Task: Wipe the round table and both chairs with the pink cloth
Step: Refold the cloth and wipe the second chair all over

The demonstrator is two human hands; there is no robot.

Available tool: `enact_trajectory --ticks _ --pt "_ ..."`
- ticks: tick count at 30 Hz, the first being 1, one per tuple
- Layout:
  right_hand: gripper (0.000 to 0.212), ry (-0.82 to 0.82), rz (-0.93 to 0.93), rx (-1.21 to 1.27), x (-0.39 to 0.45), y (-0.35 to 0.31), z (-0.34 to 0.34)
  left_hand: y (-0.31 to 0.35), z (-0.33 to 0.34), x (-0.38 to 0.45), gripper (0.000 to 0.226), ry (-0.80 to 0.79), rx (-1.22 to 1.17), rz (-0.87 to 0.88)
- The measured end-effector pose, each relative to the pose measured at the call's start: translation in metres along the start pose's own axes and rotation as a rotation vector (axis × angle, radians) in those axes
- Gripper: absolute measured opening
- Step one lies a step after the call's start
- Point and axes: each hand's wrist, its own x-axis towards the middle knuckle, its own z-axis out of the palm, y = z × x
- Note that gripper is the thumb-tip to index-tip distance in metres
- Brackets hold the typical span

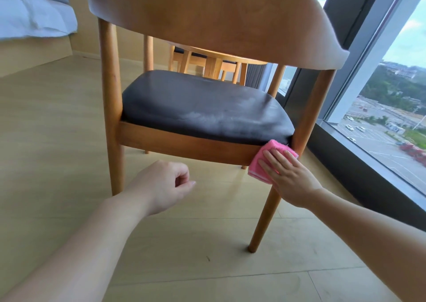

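A wooden chair [219, 13] with a dark cushioned seat [198, 108] stands in front of me, seen from behind and low down. My right hand [288, 175] presses the folded pink cloth [269, 156] flat against the right end of the seat's rear wooden rail, beside the right back leg. My left hand [163, 186] hovers below the rail with loosely curled fingers and holds nothing. Through the chair's back I see the round table's [221, 59] edge and a second chair [184, 59] behind it.
A tall window [380, 99] with a dark sill runs along the right. A bed with white bedding [34, 13] stands at the far left. Light wooden floor [184, 255] lies around the chair.
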Motion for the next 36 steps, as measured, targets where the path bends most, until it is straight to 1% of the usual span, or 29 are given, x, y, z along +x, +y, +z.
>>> enact_trajectory --ticks 2,5,8,13,16,19,22,25,31,36 --pt "0.077 0.04 -0.015 0.018 0.014 -0.011 -0.006 -0.008 -0.006 -0.004 0.033 0.002 -0.004 -0.002" --pt "0.081 0.043 0.014 0.032 0.028 -0.031 -0.012 -0.018 -0.018 -0.011 0.032 0.001 -0.011 -0.003" --pt "0.08 0.075 -0.016 0.024 0.046 -0.047 -0.019 -0.03 -0.033 -0.019 0.031 0.007 0.001 -0.011" --pt "0.077 0.077 -0.04 0.016 0.09 -0.088 -0.042 -0.056 -0.059 -0.038 0.032 0.026 -0.002 -0.073" --pt "0.076 0.083 -0.043 -0.02 0.117 -0.113 -0.056 -0.068 -0.075 -0.05 0.024 0.035 -0.02 -0.117" --pt "0.073 0.101 -0.072 -0.053 0.156 -0.142 -0.074 -0.081 -0.092 -0.062 0.022 0.065 0.012 -0.157" --pt "0.07 0.111 -0.084 -0.046 0.197 -0.17 -0.095 -0.091 -0.106 -0.072 0.026 0.103 0.029 -0.196" --pt "0.067 0.119 -0.089 -0.056 0.23 -0.191 -0.113 -0.099 -0.119 -0.084 0.031 0.102 0.028 -0.228" --pt "0.067 0.124 -0.096 -0.001 0.244 -0.203 -0.122 -0.12 -0.137 -0.102 0.033 0.117 0.059 -0.272" --pt "0.066 0.107 -0.153 0.058 0.239 -0.201 -0.133 -0.116 -0.128 -0.092 0.033 0.156 0.074 -0.24"
